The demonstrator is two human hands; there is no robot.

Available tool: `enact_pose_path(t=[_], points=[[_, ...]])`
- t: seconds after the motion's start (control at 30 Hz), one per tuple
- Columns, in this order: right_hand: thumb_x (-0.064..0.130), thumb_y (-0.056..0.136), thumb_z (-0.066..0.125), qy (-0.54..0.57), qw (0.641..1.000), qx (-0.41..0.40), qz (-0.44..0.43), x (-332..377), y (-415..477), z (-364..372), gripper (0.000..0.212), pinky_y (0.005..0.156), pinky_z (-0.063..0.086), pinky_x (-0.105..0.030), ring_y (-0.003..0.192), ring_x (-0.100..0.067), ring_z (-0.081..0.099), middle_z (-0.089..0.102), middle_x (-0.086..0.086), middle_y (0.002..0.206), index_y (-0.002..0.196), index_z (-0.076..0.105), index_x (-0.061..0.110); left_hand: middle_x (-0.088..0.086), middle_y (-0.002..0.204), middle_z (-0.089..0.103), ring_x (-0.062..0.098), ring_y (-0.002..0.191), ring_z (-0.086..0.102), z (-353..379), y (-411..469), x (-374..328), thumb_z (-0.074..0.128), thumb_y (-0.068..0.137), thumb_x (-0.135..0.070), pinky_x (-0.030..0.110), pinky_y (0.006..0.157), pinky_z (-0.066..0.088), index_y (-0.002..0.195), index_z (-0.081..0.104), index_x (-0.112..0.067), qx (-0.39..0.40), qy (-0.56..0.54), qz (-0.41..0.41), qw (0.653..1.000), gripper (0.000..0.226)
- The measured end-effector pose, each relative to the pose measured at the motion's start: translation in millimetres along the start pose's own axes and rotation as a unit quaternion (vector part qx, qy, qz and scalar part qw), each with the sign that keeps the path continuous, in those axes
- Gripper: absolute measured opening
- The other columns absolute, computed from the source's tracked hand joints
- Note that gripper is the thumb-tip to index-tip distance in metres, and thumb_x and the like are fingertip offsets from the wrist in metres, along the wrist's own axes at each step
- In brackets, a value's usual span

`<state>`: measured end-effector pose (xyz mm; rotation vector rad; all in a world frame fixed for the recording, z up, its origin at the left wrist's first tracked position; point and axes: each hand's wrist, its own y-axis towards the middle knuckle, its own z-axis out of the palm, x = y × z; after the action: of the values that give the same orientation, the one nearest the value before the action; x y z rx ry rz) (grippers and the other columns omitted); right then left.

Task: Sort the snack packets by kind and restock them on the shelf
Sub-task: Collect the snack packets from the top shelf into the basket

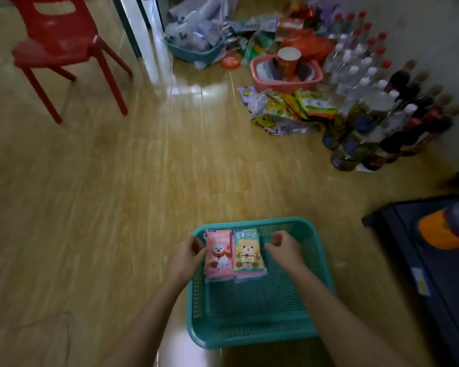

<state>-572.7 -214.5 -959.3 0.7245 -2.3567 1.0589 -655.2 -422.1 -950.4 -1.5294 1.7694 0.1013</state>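
A teal mesh basket point(252, 332) sits on the wooden floor in front of me. Two stacks of packets lie side by side at its far left: a pink packet point(218, 256) with a white bear and a green packet point(248, 251) with a yellow bear. My left hand point(187, 256) touches the left edge of the pink stack with curled fingers. My right hand point(285, 247) hovers just right of the green stack, fingers loosely bent and holding nothing.
A red plastic chair point(61, 46) stands at the far left. Against the far wall lie a second teal basket point(194, 53), a pink basket point(286, 74), yellow-green snack bags point(292, 107), and several bottles point(366, 83) and jars. A dark shelf unit point(435, 260) is at my right.
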Motion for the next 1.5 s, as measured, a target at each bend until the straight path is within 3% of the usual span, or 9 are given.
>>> enact_pose_path(t=[0.2, 0.3, 0.43, 0.6, 0.67, 0.77, 1.0, 1.3, 1.5], points=[[0.011, 0.091, 0.055, 0.132, 0.986, -0.031, -0.092, 106, -155, -241, 0.020, 0.068, 0.044, -0.010, 0.093, -0.013, 0.056, 0.059, 0.007, 0.095, 0.111, 0.057, 0.011, 0.003, 0.073, 0.062, 0.015, 0.067, 0.057, -196, -101, -166, 0.057, 0.090, -0.010, 0.019, 0.059, 0.045, 0.078, 0.059, -0.014, -0.027, -0.116, 0.086, 0.989, 0.013], [0.010, 0.092, 0.054, 0.152, 0.977, -0.084, -0.128, 156, -259, -363, 0.016, 0.070, 0.045, -0.009, 0.090, 0.000, 0.056, 0.061, 0.009, 0.098, 0.105, 0.059, 0.018, 0.005, 0.073, 0.063, 0.004, 0.060, 0.058, -294, -173, -275, 0.055, 0.091, -0.009, 0.009, 0.055, 0.045, 0.082, 0.062, -0.010, -0.018, -0.155, 0.156, 0.975, 0.011], [0.012, 0.092, 0.054, 0.182, 0.961, -0.166, -0.126, 200, -390, -489, 0.017, 0.072, 0.046, -0.017, 0.093, -0.005, 0.058, 0.065, 0.007, 0.101, 0.094, 0.061, 0.027, 0.001, 0.071, 0.065, 0.006, 0.066, 0.060, -388, -261, -390, 0.057, 0.090, -0.015, 0.024, 0.062, 0.047, 0.081, 0.062, -0.013, 0.000, -0.105, 0.258, 0.960, 0.011], [0.029, 0.090, 0.056, 0.171, 0.937, -0.276, -0.128, 216, -538, -573, 0.008, 0.075, 0.049, -0.015, 0.088, 0.011, 0.058, 0.065, 0.016, 0.099, 0.093, 0.060, 0.035, -0.006, 0.068, 0.065, 0.008, 0.069, 0.057, -450, -345, -488, 0.058, 0.088, -0.020, 0.014, 0.055, 0.040, 0.078, 0.059, -0.025, -0.019, -0.004, 0.402, 0.916, 0.011], [0.055, 0.081, 0.056, 0.139, 0.928, -0.318, -0.133, 213, -576, -584, 0.018, 0.075, 0.046, -0.008, 0.090, 0.011, 0.058, 0.066, 0.018, 0.097, 0.092, 0.060, 0.040, -0.003, 0.069, 0.064, 0.014, 0.063, 0.056, -458, -363, -510, 0.058, 0.088, -0.020, 0.021, 0.057, 0.043, 0.081, 0.060, -0.020, -0.033, 0.017, 0.449, 0.893, 0.008], [0.026, 0.088, 0.059, 0.117, 0.909, -0.390, -0.090, 197, -640, -580, 0.011, 0.077, 0.046, -0.012, 0.095, -0.008, 0.060, 0.065, 0.010, 0.099, 0.093, 0.060, 0.036, -0.003, 0.069, 0.061, 0.013, 0.060, 0.056, -455, -392, -536, 0.057, 0.089, -0.024, 0.039, 0.056, 0.048, 0.083, 0.059, -0.018, -0.021, 0.064, 0.516, 0.854, 0.009], [0.018, 0.089, 0.059, 0.016, 0.838, -0.543, 0.044, 139, -788, -548, 0.017, 0.080, 0.048, -0.026, 0.093, -0.008, 0.058, 0.060, 0.009, 0.099, 0.105, 0.061, 0.023, -0.005, 0.070, 0.059, 0.021, 0.065, 0.057, -400, -486, -598, 0.060, 0.087, -0.029, 0.028, 0.050, 0.037, 0.079, 0.057, -0.023, 0.017, 0.133, 0.675, 0.726, 0.010], [0.025, 0.089, 0.057, -0.036, 0.748, -0.621, 0.231, 63, -972, -491, 0.020, 0.078, 0.050, -0.036, 0.092, -0.015, 0.059, 0.059, 0.008, 0.099, 0.109, 0.060, 0.023, -0.007, 0.073, 0.059, 0.017, 0.070, 0.059, -298, -660, -615, 0.056, 0.090, -0.031, 0.029, 0.053, 0.042, 0.083, 0.057, -0.020, 0.128, 0.113, 0.811, 0.559, 0.013], [0.027, 0.090, 0.057, -0.035, 0.729, -0.618, 0.292, -1, -1054, -472, 0.021, 0.080, 0.049, -0.030, 0.098, -0.010, 0.058, 0.059, 0.010, 0.102, 0.110, 0.060, 0.023, -0.007, 0.074, 0.060, 0.019, 0.072, 0.061, -238, -770, -602, 0.059, 0.087, -0.032, 0.023, 0.047, 0.032, 0.083, 0.058, -0.021, 0.144, 0.120, 0.834, 0.519, 0.012]])
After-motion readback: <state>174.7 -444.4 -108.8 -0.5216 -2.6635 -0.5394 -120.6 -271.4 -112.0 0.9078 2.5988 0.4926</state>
